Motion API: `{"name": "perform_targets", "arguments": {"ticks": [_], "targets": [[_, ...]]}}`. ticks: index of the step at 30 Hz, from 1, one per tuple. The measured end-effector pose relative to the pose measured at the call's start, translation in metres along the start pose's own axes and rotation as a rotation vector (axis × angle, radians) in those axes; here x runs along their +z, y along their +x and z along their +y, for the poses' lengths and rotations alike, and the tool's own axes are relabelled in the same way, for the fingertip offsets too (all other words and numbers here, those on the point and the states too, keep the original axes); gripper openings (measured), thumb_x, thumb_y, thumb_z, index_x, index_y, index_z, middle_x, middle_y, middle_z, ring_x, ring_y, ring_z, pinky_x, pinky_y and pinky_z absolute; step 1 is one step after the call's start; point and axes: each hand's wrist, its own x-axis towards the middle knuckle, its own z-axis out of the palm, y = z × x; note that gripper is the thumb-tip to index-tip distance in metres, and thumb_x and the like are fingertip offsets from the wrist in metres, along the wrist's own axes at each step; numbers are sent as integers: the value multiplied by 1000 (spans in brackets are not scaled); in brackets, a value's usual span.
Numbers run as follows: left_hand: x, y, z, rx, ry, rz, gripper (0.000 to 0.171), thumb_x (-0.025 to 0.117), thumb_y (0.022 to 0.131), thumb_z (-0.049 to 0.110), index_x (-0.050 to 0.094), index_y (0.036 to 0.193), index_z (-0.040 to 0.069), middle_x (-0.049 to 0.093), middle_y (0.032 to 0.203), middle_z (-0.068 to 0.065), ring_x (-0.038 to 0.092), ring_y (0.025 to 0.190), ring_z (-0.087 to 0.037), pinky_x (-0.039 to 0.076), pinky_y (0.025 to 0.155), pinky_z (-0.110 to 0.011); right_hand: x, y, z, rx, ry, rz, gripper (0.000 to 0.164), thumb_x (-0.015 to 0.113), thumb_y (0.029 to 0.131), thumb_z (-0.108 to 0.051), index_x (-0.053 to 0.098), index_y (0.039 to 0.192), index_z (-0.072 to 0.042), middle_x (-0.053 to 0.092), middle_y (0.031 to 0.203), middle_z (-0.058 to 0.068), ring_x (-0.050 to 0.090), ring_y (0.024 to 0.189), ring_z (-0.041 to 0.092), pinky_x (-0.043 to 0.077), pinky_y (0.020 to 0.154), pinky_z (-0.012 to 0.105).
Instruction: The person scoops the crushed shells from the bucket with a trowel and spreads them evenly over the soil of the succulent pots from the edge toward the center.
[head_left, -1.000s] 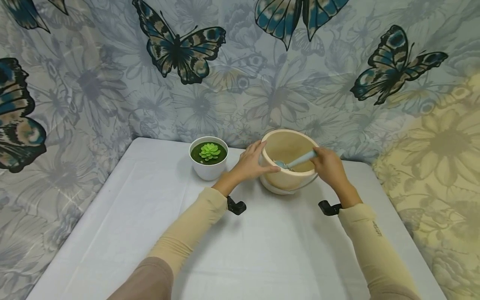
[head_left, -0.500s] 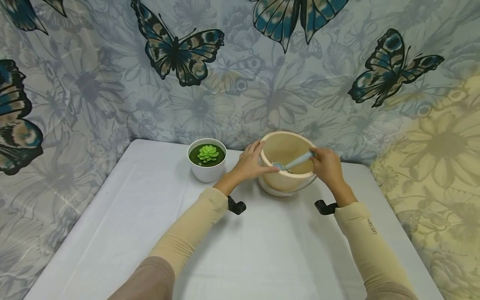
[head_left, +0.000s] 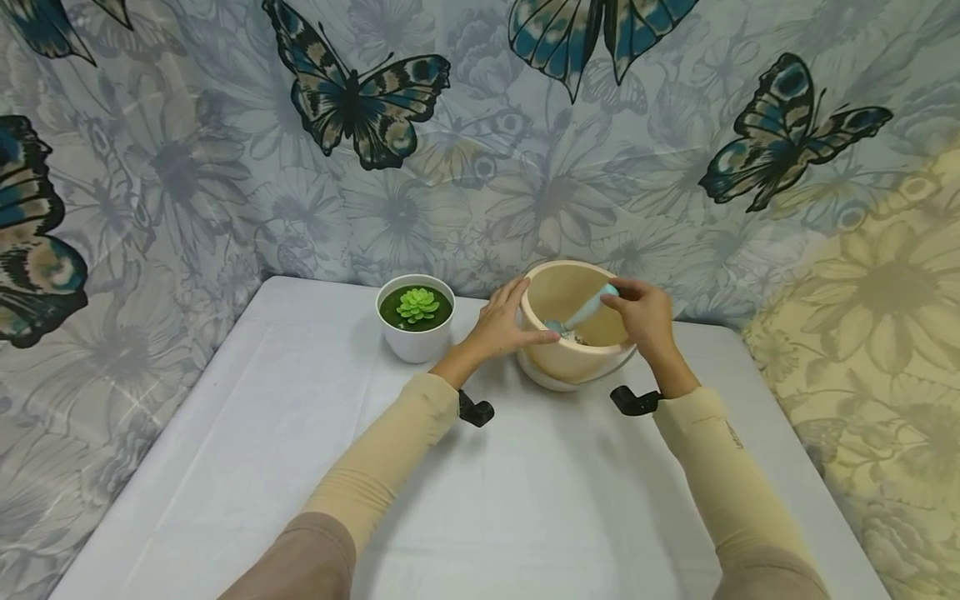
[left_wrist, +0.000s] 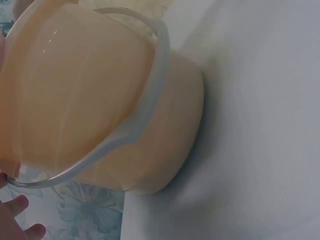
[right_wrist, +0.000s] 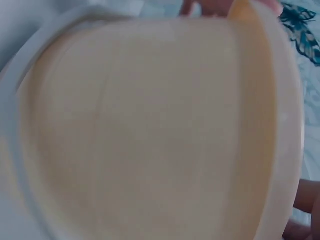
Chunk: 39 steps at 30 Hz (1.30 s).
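In the head view, a light blue scoop (head_left: 590,308) leans inside a cream bucket (head_left: 577,362) on the white table (head_left: 480,517), and its slant is what counts: the long axis runs from the upper right down and leftward to the scoop's head, low in the bucket towards the front left. The right hand (head_left: 647,315) is over the bucket's right side, thumb and fingers pinched on the upper end of the scoop, so it is the nearer hand to the tool; the scoop's head lies below and to the left of those fingertips, beside some pale bits (head_left: 574,337) too small to identify. The left hand (head_left: 504,325) rests against the left of the rim, thumb spread away from the fingers and reaching along the front; the scoop's head lies near that thumb, inside the bucket. Left of this hand, apart from the bucket, stands a white pot (head_left: 416,343) with a green succulent (head_left: 417,305). In the left wrist view, a grey bail (left_wrist: 159,75) crosses the bucket's outer wall, fingers of the left hand show apart from one another, and the scoop is hidden. In the right wrist view, the wall hides the scoop too; fingers show beyond the rim, but from there alone I cannot tell what they hold
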Motion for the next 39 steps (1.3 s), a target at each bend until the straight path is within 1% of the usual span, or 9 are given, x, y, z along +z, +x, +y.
{"name": "perform_targets", "arguments": {"ticks": [5, 8, 10, 14, 17, 24, 29, 34, 39], "targets": [[2, 2, -2, -1, -9, 8, 108, 71, 78, 60, 11, 158, 19, 12, 164, -3, 12, 152, -28, 20, 119, -56, 8, 6, -9, 117, 122, -41, 52, 66, 94, -24, 53, 134, 6, 59, 108, 3, 58, 77, -7, 45, 106, 41], [2, 2, -3, -4, -11, 6, 108, 71, 78, 60, 11, 158, 20, 11, 165, -2, 12, 152, -28, 20, 119, -57, 16, 12, -13, 130, 85, -69, 52, 67, 94, -26, 55, 130, 9, 59, 109, 8, 63, 72, -2, 48, 104, 43], [2, 2, -3, -7, -15, 4, 108, 71, 78, 60, 11, 158, 20, 11, 164, -1, 12, 152, -29, 21, 118, -57, 21, 14, -15, 119, 14, -78, 49, 67, 93, -28, 59, 124, 9, 62, 110, 16, 69, 74, 8, 53, 97, 40], [1, 2, -3, -15, -31, 7, 108, 72, 78, 59, 11, 158, 20, 10, 165, -1, 12, 152, -28, 21, 118, -58, 25, 16, -21, 58, -124, -100, 44, 66, 94, -30, 62, 116, 8, 66, 108, 25, 72, 91, 33, 58, 78, 30], [2, 2, -2, -11, -31, 6, 109, 72, 78, 60, 10, 158, 21, 10, 165, -2, 11, 152, -28, 21, 118, -58, 20, 16, -26, -15, -202, -107, 41, 62, 96, -27, 60, 116, 9, 66, 105, 26, 68, 95, 40, 51, 70, 24], [3, 2, -2, -5, -47, 9, 108, 73, 78, 59, 11, 158, 21, 10, 165, -3, 11, 152, -29, 19, 118, -59, 8, 14, -33, -239, -362, -128, 33, 60, 97, -13, 56, 118, 12, 61, 97, 27, 57, 82, 35, 46, 71, 39], [4, 2, -2, -5, -37, 26, 108, 74, 77, 59, 13, 158, 20, 13, 164, -3, 14, 152, -29, 21, 118, -57, 10, 14, -24, -357, -460, -148, 28, 62, 95, -8, 57, 114, 12, 65, 99, 32, 65, 85, 44, 53, 73, 51], [5, 0, -2, -9, -54, 35, 109, 76, 76, 58, 15, 158, 21, 14, 164, -2, 16, 151, -28, 20, 118, -56, 15, 15, -15, -368, -533, -201, 29, 60, 96, -9, 54, 117, 11, 65, 93, 29, 63, 74, 37, 51, 65, 43], [4, 0, -1, -10, -56, 45, 109, 76, 76, 58, 15, 158, 20, 15, 164, -1, 17, 151, -28, 21, 118, -56, 24, 23, -11, -415, -540, -184, 28, 57, 98, -10, 49, 114, 12, 63, 85, 26, 58, 61, 28, 45, 57, 35]]}}
